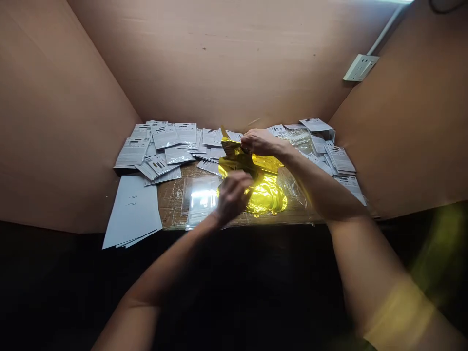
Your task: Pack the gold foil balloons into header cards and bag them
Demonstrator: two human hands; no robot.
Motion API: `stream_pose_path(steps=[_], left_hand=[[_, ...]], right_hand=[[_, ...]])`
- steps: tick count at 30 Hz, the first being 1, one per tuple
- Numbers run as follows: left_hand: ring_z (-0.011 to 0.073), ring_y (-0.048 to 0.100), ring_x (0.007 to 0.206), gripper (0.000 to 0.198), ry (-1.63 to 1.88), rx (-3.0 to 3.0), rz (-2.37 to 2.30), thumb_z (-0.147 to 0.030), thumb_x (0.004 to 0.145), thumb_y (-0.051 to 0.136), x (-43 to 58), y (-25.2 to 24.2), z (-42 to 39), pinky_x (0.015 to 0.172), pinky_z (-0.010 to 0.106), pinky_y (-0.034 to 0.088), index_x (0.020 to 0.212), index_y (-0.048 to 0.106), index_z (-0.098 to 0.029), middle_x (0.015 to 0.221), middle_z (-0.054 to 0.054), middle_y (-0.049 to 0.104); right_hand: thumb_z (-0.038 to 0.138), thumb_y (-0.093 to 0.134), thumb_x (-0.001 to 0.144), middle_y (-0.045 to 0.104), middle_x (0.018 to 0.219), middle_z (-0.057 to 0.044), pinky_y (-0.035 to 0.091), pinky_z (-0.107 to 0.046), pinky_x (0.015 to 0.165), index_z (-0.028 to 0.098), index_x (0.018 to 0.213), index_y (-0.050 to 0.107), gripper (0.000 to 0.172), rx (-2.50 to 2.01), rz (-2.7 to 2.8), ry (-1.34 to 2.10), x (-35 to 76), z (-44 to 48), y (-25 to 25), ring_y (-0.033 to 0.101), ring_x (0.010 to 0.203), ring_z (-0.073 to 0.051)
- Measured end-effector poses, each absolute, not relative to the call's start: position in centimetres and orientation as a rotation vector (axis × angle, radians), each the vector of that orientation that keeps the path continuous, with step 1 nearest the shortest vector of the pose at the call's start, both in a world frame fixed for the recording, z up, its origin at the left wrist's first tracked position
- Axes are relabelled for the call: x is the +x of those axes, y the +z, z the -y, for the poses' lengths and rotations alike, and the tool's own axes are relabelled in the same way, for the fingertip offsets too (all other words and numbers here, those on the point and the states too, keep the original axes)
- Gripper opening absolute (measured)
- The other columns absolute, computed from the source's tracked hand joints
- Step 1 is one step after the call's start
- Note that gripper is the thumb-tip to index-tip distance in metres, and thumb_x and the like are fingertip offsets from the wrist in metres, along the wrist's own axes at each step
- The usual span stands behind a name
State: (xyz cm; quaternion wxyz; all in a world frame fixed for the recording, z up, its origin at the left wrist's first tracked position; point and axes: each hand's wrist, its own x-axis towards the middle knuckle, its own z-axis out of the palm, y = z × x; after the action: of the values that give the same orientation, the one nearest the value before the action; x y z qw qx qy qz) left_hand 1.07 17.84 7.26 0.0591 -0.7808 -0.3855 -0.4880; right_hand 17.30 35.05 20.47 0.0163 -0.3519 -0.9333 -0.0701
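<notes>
A shiny gold foil balloon (263, 192), flat and creased, lies partly on the table, with its upper part lifted and folded. My right hand (260, 141) pinches the raised foil near the back of the table. Lower and to the left, my left hand (234, 192) is closed at the near part of the foil, somewhat smeared by motion; its fingertips are partly hidden. Clear plastic sleeves (202, 197) lie beside my left hand and reflect the light.
Printed white packets (164, 135) are heaped along the back left, and more packets (340, 158) lie at the right. White sheets (133, 209) overhang the front left edge. Crumpled clear film (292, 187) lies right of the foil. Board walls enclose the table; a power socket (361, 67) hangs upper right.
</notes>
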Motion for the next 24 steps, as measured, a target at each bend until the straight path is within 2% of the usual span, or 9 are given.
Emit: stream_pose_path(steps=[3, 6, 7, 10, 12, 15, 18, 21, 24], left_hand=[[0.038, 0.056, 0.137, 0.043, -1.097, -2.331, 1.445, -0.031, 0.094, 0.08, -1.6, 15.5, -24.2, 0.114, 0.056, 0.044, 0.133, 0.065, -0.018, 0.133, 0.019, 0.067], [0.0316, 0.068, 0.105, 0.016, -0.694, -2.462, 1.444, -0.02, 0.098, 0.067, -1.4, 20.3, -27.6, 0.096, 0.047, 0.049, 0.112, 0.073, -0.015, 0.101, 0.015, 0.074], [0.0282, 0.069, 0.093, 0.015, -0.61, -2.49, 1.395, -0.015, 0.099, 0.06, -1.0, 20.7, -27.4, 0.091, 0.044, 0.049, 0.103, 0.075, -0.014, 0.092, 0.013, 0.073], [0.0225, 0.066, 0.075, 0.032, -0.534, -2.513, 1.188, -0.005, 0.1, 0.045, 0.5, 17.9, -23.1, 0.084, 0.041, 0.049, 0.093, 0.075, -0.015, 0.081, 0.01, 0.072], [0.0239, 0.07, 0.082, 0.033, -0.577, -2.533, 1.056, -0.006, 0.103, 0.044, 1.2, 13.8, -19.0, 0.083, 0.041, 0.051, 0.099, 0.075, -0.015, 0.088, 0.012, 0.075], [0.0273, 0.072, 0.114, 0.026, -0.705, -2.594, 0.912, -0.011, 0.106, 0.051, 1.9, 6.7, -13.8, 0.093, 0.04, 0.055, 0.118, 0.073, -0.017, 0.117, 0.015, 0.076], [0.0245, 0.073, 0.099, 0.021, -0.731, -2.642, 0.869, -0.013, 0.106, 0.054, 2.4, 1.3, -11.2, 0.085, 0.037, 0.057, 0.117, 0.071, -0.018, 0.104, 0.012, 0.075], [0.0227, 0.072, 0.089, 0.018, -0.682, -2.758, 0.804, -0.014, 0.108, 0.052, 2.6, -0.8, -11.1, 0.08, 0.036, 0.057, 0.107, 0.069, -0.018, 0.093, 0.009, 0.073], [0.0245, 0.072, 0.106, 0.023, -0.636, -2.886, 0.755, -0.012, 0.108, 0.047, 2.9, -0.4, -11.9, 0.092, 0.038, 0.058, 0.109, 0.069, -0.018, 0.104, 0.012, 0.075]], right_hand=[[0.029, 0.051, 0.112, 0.076, 0.107, -0.011, 0.03, -0.031, 0.07, 0.019, 0.102, 0.076, 0.029, -0.979, 2.904, -0.321, 19.3, -32.2, 23.2, 0.061, 0.089, -0.02], [0.032, 0.053, 0.112, 0.075, 0.106, -0.012, 0.03, -0.032, 0.07, 0.017, 0.108, 0.074, 0.026, -1.025, 2.821, -0.403, 21.3, -29.6, 24.2, 0.059, 0.088, -0.021], [0.032, 0.054, 0.111, 0.075, 0.105, -0.012, 0.031, -0.032, 0.07, 0.015, 0.109, 0.073, 0.025, -1.046, 2.785, -0.424, 22.0, -28.6, 23.8, 0.059, 0.088, -0.021], [0.025, 0.052, 0.111, 0.074, 0.1, -0.012, 0.034, -0.032, 0.069, 0.013, 0.106, 0.073, 0.025, -1.03, 2.726, -0.477, 24.4, -24.7, 20.0, 0.059, 0.091, -0.022], [0.016, 0.046, 0.111, 0.075, 0.1, -0.012, 0.037, -0.032, 0.068, 0.015, 0.101, 0.073, 0.029, -0.972, 2.71, -0.501, 25.8, -21.2, 15.4, 0.06, 0.093, -0.022], [0.012, 0.05, 0.109, 0.078, 0.111, -0.012, 0.045, -0.031, 0.069, 0.017, 0.096, 0.074, 0.028, -0.889, 2.647, -0.46, 27.4, -15.4, 7.6, 0.067, 0.1, -0.021], [0.014, 0.053, 0.109, 0.079, 0.12, -0.011, 0.055, -0.03, 0.082, 0.019, 0.098, 0.075, 0.025, -0.956, 2.531, -0.327, 28.4, -10.8, 1.6, 0.071, 0.116, -0.022], [0.015, 0.054, 0.108, 0.08, 0.122, -0.011, 0.058, -0.032, 0.091, 0.02, 0.106, 0.077, 0.023, -1.07, 2.443, -0.233, 29.1, -8.6, -1.2, 0.073, 0.12, -0.023], [0.013, 0.053, 0.105, 0.08, 0.123, -0.011, 0.06, -0.034, 0.093, 0.02, 0.105, 0.078, 0.025, -1.169, 2.388, -0.15, 29.6, -7.9, -1.7, 0.073, 0.123, -0.026]])
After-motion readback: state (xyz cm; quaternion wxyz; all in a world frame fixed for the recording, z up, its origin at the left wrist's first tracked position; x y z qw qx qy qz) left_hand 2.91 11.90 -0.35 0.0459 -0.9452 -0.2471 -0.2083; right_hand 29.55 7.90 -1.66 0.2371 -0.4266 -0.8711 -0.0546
